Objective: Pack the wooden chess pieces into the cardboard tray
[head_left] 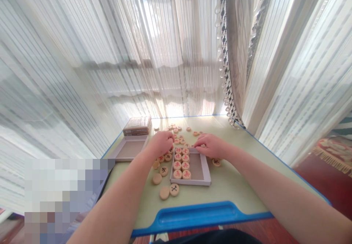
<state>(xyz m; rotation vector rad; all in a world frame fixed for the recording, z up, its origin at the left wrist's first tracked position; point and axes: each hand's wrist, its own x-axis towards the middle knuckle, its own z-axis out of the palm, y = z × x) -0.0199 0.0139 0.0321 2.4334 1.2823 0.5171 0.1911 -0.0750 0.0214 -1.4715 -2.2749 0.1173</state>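
Note:
A shallow white box (pixel 206 170) lies on the table, with two columns of round wooden Chinese chess pieces (pixel 178 166) marked in red in its left half. My left hand (pixel 164 142) is beyond the box's far left corner, its fingers curled down among loose pieces (pixel 168 157). What it grips, if anything, is hidden. At the box's far right corner is my right hand (pixel 209 145), fingers bent and close together by the far rim; their tips are too small to show what they hold. A black-marked piece (pixel 216 162) lies below that wrist.
An empty box lid or tray (pixel 132 149) lies at the left, with a closed box (pixel 137 126) behind it. More pieces (pixel 175 129) are scattered at the back. Two pieces, one blank (pixel 164 192), lie near the blue front edge (pixel 198 216). Curtains (pixel 176 53) hang behind.

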